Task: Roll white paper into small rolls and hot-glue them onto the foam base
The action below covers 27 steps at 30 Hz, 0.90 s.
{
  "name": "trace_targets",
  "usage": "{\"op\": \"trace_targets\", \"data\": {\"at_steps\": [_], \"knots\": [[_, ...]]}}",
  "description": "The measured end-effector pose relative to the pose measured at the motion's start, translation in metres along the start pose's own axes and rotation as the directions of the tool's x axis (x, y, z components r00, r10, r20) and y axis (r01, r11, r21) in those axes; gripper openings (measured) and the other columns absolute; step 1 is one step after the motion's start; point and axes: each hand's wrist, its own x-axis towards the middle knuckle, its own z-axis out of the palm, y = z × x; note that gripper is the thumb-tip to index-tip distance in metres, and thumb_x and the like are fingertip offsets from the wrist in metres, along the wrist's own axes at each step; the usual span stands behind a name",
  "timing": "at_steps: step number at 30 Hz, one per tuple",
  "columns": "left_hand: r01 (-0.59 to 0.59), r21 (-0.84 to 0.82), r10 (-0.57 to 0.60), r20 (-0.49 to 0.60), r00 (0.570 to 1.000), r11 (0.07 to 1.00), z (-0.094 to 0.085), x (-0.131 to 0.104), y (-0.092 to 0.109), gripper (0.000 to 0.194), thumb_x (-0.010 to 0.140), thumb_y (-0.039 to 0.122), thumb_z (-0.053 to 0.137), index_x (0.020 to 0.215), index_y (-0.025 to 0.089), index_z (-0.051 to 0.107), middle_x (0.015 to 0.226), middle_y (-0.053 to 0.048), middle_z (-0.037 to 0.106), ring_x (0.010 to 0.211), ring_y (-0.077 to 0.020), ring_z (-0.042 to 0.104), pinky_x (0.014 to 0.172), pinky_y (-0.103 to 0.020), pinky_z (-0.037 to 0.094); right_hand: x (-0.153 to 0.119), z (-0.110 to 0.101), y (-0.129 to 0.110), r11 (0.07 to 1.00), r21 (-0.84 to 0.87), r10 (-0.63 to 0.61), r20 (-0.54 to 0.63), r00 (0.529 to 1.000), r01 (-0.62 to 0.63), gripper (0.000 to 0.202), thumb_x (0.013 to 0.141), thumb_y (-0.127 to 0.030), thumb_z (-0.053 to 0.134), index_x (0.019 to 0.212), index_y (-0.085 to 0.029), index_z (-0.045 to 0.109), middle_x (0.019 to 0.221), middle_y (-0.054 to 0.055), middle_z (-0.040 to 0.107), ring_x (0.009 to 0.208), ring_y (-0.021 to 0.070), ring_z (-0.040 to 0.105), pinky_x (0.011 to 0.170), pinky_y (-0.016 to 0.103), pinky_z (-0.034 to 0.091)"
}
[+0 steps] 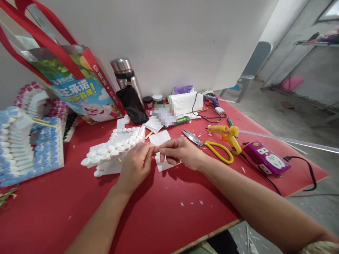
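Observation:
My left hand [137, 164] is closed in a pinch over the red table [159, 211], next to a model built of white cotton-bud-like tips and white card [116, 144]. Whether it touches the model I cannot tell. My right hand [181, 152] meets it, thumb and forefinger pinched together at the left fingertips. Anything held between them is too small or hidden to make out. Under the right fingers lies a white paper sheet [165, 165]. Scissors with yellow handles [219, 151] rest just beyond the right wrist.
To the right lie a yellow glue gun [225, 134] with a long clear stick and a purple power socket [267, 158]. A steel flask [127, 76], a leaning phone [132, 106] and a printed bag [79, 84] stand behind. A blue-and-white model [47, 151] sits left.

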Motion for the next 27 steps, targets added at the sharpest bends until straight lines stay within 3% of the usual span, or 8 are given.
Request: {"op": "trace_targets", "data": {"at_steps": [3,6,10,12,16,20,24,27], "knots": [[0.098,-0.048,-0.1,-0.046,0.994,0.994,0.0,-0.001,-0.001,0.014,0.1,0.023,0.054,0.09,0.02,0.064,0.077,0.001,0.066,0.073,-0.0158,0.063,0.073,-0.03,0.047,-0.001,-0.003,-0.005,0.987,-0.147,-0.09,-0.122,0.988,0.072,0.029,0.075,-0.04,0.083,0.07,-0.014,0.07,0.058,-0.001,0.064,0.043,0.0059,0.045,0.044,0.023,0.03],[0.164,-0.073,-0.172,-0.117,0.978,0.984,0.002,-0.001,0.0,0.015,0.096,0.029,0.062,0.084,0.021,0.066,0.073,0.002,0.066,0.069,-0.0146,0.061,0.07,-0.029,0.047,-0.001,-0.011,-0.008,0.96,-0.262,-0.178,-0.278,0.944,0.104,0.035,0.074,-0.04,0.083,0.061,-0.016,0.062,0.048,-0.005,0.054,0.042,0.0051,0.04,0.044,0.023,0.027],[0.189,-0.066,-0.198,-0.164,0.966,0.98,0.004,-0.001,0.002,0.023,0.093,0.032,0.068,0.074,0.02,0.065,0.069,0.002,0.065,0.064,-0.0135,0.058,0.067,-0.029,0.045,0.002,-0.018,-0.006,0.968,-0.244,-0.116,-0.254,0.96,0.052,0.033,0.08,-0.041,0.076,0.063,-0.015,0.063,0.051,-0.004,0.054,0.044,0.0048,0.039,0.045,0.023,0.026],[0.162,-0.063,-0.171,-0.163,0.972,0.985,0.005,-0.001,0.002,0.022,0.094,0.03,0.067,0.075,0.02,0.065,0.069,0.002,0.066,0.065,-0.0134,0.059,0.067,-0.029,0.045,0.003,-0.018,-0.004,0.983,-0.183,-0.052,-0.211,0.976,0.013,0.027,0.078,-0.036,0.075,0.066,-0.014,0.065,0.055,-0.002,0.058,0.044,0.0051,0.041,0.045,0.023,0.026],[0.08,-0.076,-0.09,-0.141,0.986,0.994,0.007,-0.001,0.0,0.007,0.096,0.023,0.063,0.095,0.02,0.069,0.086,-0.001,0.073,0.08,-0.0158,0.067,0.077,-0.03,0.05,0.004,-0.014,-0.003,0.999,-0.045,0.02,-0.159,0.987,-0.028,0.016,0.071,-0.027,0.075,0.072,-0.012,0.069,0.059,-0.001,0.062,0.044,0.0049,0.043,0.046,0.023,0.027],[0.011,-0.101,-0.022,-0.103,0.994,0.995,0.011,-0.003,0.002,0.015,0.096,0.018,0.062,0.109,0.02,0.069,0.101,-0.005,0.074,0.094,-0.0178,0.069,0.086,-0.032,0.052,0.003,-0.012,-0.003,0.999,0.022,0.033,-0.168,0.985,-0.03,0.014,0.072,-0.026,0.073,0.069,-0.013,0.069,0.057,-0.003,0.058,0.043,0.0035,0.036,0.045,0.023,0.026],[-0.073,-0.125,0.072,-0.015,0.997,0.99,0.01,-0.001,0.008,0.015,0.097,0.018,0.061,0.11,0.018,0.068,0.102,-0.006,0.073,0.094,-0.0185,0.067,0.085,-0.032,0.052,0.003,-0.013,-0.003,0.999,0.037,0.045,-0.164,0.985,-0.039,0.012,0.072,-0.024,0.071,0.068,-0.013,0.068,0.055,-0.003,0.057,0.042,0.0033,0.034,0.044,0.022,0.023],[-0.155,-0.081,0.163,0.109,0.981,0.985,0.006,0.002,0.01,0.013,0.096,0.026,0.062,0.103,0.017,0.068,0.098,-0.007,0.072,0.091,-0.0209,0.064,0.082,-0.036,0.051,0.002,-0.013,-0.005,0.998,0.055,0.04,-0.161,0.986,-0.032,0.011,0.072,-0.022,0.07,0.068,-0.012,0.068,0.055,-0.003,0.057,0.04,0.0022,0.032,0.044,0.022,0.021]]}}
